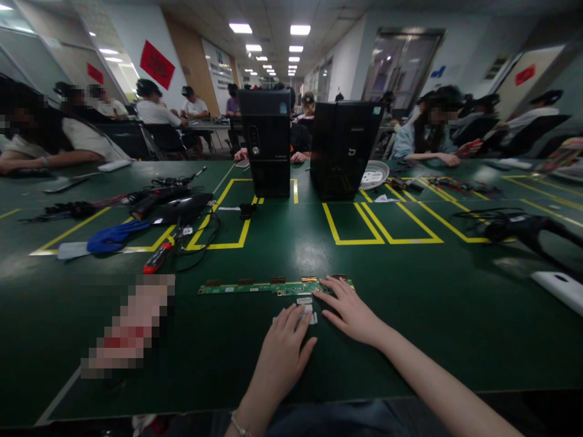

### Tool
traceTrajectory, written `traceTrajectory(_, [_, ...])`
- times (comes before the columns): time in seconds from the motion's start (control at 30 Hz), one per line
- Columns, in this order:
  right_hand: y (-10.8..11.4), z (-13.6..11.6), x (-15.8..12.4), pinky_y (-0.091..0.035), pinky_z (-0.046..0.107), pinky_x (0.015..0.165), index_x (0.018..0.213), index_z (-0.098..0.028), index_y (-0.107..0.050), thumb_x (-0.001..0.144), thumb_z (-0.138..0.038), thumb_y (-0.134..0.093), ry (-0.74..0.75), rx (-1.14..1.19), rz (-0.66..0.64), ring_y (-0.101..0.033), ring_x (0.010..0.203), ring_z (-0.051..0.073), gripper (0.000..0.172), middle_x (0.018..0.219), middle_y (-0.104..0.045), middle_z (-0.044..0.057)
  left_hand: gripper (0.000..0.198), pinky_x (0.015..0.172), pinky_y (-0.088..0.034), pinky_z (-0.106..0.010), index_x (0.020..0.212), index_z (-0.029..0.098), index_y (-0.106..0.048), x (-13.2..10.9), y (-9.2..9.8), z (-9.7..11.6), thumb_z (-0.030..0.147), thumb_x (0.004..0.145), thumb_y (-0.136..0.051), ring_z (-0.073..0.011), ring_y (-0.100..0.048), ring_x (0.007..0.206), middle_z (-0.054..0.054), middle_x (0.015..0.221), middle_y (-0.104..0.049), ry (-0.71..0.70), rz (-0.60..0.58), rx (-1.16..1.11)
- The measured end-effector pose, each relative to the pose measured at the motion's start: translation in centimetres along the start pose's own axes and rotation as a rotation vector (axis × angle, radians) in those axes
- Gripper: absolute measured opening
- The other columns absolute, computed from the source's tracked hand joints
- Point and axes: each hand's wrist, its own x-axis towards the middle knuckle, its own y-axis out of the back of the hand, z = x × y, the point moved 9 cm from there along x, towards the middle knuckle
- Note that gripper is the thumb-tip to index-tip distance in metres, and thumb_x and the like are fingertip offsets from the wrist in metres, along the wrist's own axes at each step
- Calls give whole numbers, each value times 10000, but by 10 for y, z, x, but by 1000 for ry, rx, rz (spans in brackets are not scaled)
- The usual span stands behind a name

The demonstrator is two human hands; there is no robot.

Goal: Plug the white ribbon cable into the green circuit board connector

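A long, narrow green circuit board [255, 287] lies across the dark green table in front of me. My right hand [348, 306] rests with fingers spread over the board's right end, its fingertips on or just above it. Nearer to me, my left hand [285, 340] lies palm down with fingers stretched out, partly covering a small whitish piece [313, 317]. What that piece is, I cannot make out. A small pale label-like strip [304, 300] sits between the board and my left fingertips. Neither hand is wrapped around anything.
Two black computer towers [272, 145] stand upright beyond the board. Left lie a red-and-black screwdriver [157, 259], a blue glove [116, 237] and cabled tools. A pixelated item [132, 321] is front left. At right are a black cabled object [514, 227] and a white object [558, 290]. People sit around.
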Motion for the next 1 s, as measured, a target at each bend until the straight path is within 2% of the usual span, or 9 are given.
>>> traceTrajectory(0.27, [-1,1,1,-243,556,1150,1418,-282,-470,964,-387,-446,-21,12,-22,-302,1408,277,467,1504,-379,95,449,1050,-445,-488,1367,167,-486,5,1,1,335,952,-497,-289,-498,1289,-135,1394,-543,-42,-7,-10])
traceTrajectory(0.43, [-2,1,1,-242,552,1152,1418,-273,-470,968,-394,-438,-22,4,-28,-294,1412,276,467,1507,-375,99,421,1027,-474,-477,1351,162,-503,7,2,2,315,959,-479,-282,-512,1284,-125,1397,-550,-76,2,-4])
traceTrajectory(0.63, [-2,1,2,-240,549,1154,1414,-259,-479,965,-383,-443,-37,-2,-61,-297,1412,285,467,1508,-373,108,440,1061,-448,-465,1352,131,-504,11,1,2,298,945,-516,-282,-499,1299,-128,1409,-542,-74,-33,24])
traceTrajectory(1.0, [-2,1,2,-233,548,1157,1413,-267,-480,962,-390,-449,-33,5,-61,-289,1416,277,469,1511,-377,88,456,1084,-422,-466,1392,156,-463,11,0,0,311,963,-484,-260,-460,1337,-120,1447,-506,-86,-61,-4])
